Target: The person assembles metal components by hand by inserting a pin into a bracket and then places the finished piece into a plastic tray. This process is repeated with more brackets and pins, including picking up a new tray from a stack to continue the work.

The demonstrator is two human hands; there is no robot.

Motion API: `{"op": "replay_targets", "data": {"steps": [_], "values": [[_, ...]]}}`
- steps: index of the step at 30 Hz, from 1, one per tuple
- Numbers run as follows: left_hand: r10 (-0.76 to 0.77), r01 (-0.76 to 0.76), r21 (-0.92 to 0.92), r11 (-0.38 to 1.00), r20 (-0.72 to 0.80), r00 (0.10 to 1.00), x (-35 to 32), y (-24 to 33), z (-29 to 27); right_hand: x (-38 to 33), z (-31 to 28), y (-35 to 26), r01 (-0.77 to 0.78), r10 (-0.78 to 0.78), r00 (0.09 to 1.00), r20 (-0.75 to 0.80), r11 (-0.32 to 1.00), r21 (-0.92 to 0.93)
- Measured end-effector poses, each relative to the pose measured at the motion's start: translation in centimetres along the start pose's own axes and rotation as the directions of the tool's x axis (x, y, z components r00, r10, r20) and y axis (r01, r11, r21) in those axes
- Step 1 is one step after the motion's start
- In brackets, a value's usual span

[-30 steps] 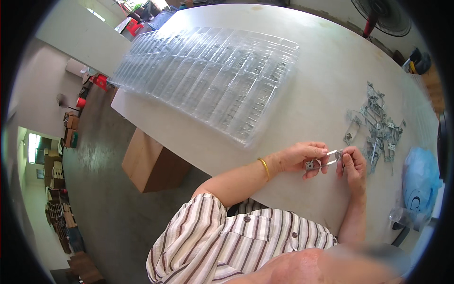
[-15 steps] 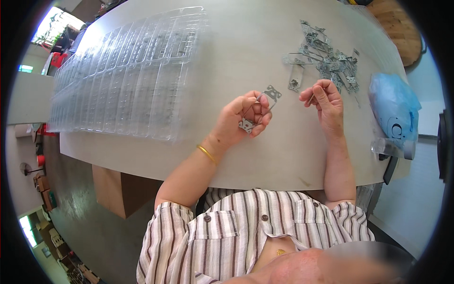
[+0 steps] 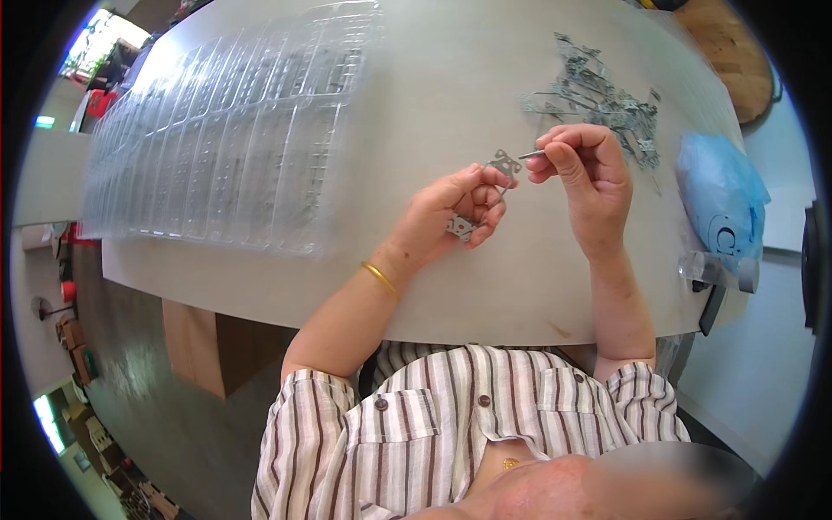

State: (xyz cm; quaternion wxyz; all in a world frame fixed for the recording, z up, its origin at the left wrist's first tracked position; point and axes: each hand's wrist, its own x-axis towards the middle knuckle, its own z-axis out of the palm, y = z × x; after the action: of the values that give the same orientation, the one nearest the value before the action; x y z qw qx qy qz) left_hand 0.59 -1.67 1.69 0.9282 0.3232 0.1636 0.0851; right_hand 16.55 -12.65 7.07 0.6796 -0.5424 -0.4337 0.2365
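The right hand (image 3: pixel 594 178) has shifted toward eleven o'clock since half a second ago, bringing its fingertips nearer the left. It pinches a slim grey metal piece (image 3: pixel 532 154) between thumb and fingers, one end beside the silvery open-framed metal bracket (image 3: pixel 506 165); I can't tell whether they touch. The left hand (image 3: pixel 455 208) grips that bracket above the pale tabletop (image 3: pixel 485 295). From the left hand, a loose heap of similar silvery metal brackets (image 3: pixel 637 117) lies at two o'clock, a blue plastic bag (image 3: pixel 718 195) at three, and clear ribbed plastic trays (image 3: pixel 234 130) between nine and ten.
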Motion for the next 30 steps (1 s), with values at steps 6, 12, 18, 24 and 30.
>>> {"op": "replay_targets", "data": {"steps": [6, 12, 18, 24, 30], "values": [[0.009, -0.014, 0.048, 0.999, 0.110, 0.994, -0.1, 0.3, 0.0, -0.8, 0.4, 1.8, 0.064, -0.062, 0.997, 0.042, 0.997, -0.042], [0.000, -0.008, 0.082, 0.997, 0.101, 0.995, 0.0, 0.0, -0.1, -1.3, 0.5, 2.6, 0.171, -0.164, 0.985, 0.050, 0.967, -0.188], [-0.006, -0.002, 0.140, 0.990, 0.059, 0.998, -0.2, 0.1, 0.2, -1.4, 0.5, 2.9, 0.235, -0.229, 0.972, 0.053, 0.943, -0.238], [-0.021, 0.011, 0.202, 0.979, 0.051, 0.998, -0.2, 0.0, 0.6, -1.4, 0.1, 2.7, 0.300, -0.303, 0.952, 0.044, 0.895, -0.331], [-0.005, -0.007, 0.194, 0.981, 0.059, 0.998, 0.0, 0.0, 0.5, -1.3, -0.1, 2.1, 0.400, -0.384, 0.914, 0.134, 0.790, -0.465]]}}
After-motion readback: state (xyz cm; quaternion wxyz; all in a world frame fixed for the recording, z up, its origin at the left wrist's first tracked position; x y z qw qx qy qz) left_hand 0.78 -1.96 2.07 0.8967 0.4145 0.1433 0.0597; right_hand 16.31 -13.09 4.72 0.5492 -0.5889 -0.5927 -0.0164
